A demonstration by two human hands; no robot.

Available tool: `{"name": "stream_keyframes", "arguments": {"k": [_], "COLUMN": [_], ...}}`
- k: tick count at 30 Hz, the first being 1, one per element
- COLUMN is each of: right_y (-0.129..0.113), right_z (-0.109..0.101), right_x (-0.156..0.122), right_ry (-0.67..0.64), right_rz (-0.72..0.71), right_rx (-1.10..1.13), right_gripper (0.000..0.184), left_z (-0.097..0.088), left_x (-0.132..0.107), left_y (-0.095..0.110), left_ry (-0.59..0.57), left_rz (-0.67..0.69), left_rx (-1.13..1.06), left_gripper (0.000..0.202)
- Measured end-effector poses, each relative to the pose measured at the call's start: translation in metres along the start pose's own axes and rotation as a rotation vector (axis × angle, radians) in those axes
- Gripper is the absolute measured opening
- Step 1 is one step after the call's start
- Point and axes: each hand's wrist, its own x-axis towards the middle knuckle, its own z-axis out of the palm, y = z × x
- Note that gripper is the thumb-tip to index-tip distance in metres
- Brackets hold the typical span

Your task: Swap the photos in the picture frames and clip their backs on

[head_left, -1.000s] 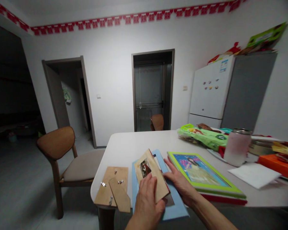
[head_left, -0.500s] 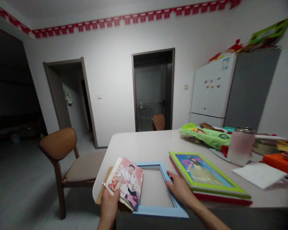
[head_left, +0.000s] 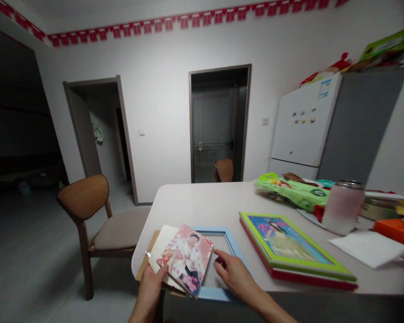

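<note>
Now the left hand (head_left: 148, 291) pinches a pink kimono photo print (head_left: 186, 258) low in the middle of the view, its thumb on the front and its fingers hidden behind, with a cream card (head_left: 162, 240) backing the print. The print overlaps a light-blue picture frame (head_left: 218, 232) lying flat on a white table (head_left: 202, 202). The right hand (head_left: 235, 276) sits at the frame's lower right, its fingers loosely curled and slightly apart, their tips (head_left: 218, 259) over the frame's opening; contact cannot be told. A wooden backing board (head_left: 147, 264) pokes out at the table's left edge, and a green-framed portrait (head_left: 256, 237) lies just right.
</note>
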Motion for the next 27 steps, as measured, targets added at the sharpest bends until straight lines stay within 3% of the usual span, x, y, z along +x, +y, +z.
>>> {"name": "stream_keyframes", "arguments": {"k": [2, 8, 15, 18, 21, 23, 27], "right_y": [-0.011, -0.024, -0.031, -0.026, -0.023, -0.026, -0.040], "right_z": [0.008, 0.020, 0.021, 0.011, -0.003, -0.009, -0.016], "right_x": [0.003, 0.018, 0.014, 0.013, 0.011, 0.007, -0.003], "right_ry": [-0.041, 0.008, -0.038, 0.083, 0.149, 0.037, -0.314], "right_rz": [-0.011, -0.029, -0.204, -0.121, 0.067, 0.146, 0.085], "right_rx": [0.026, -0.073, 0.167, 0.301, 0.493, 0.709, 1.128], "right_gripper": [0.035, 0.026, 0.025, 0.024, 0.024, 0.029, 0.039], "left_z": [0.003, 0.013, 0.020, 0.022, 0.028, 0.037, 0.058], "left_x": [-0.003, -0.003, 0.003, -0.001, -0.011, -0.021, -0.040], "left_y": [0.001, -0.004, -0.016, -0.010, 0.003, 0.011, 0.007], "left_ry": [-0.023, -0.167, -0.078, -0.052, -0.077, -0.167, -0.460], "left_rz": [-0.037, -0.175, -0.220, -0.189, -0.204, -0.244, -0.352], "left_rx": [-0.032, -0.245, -0.329, -0.414, -0.500, -0.537, -0.522], "left_gripper": [0.032, 0.030, 0.033, 0.035, 0.040, 0.043, 0.045]}}
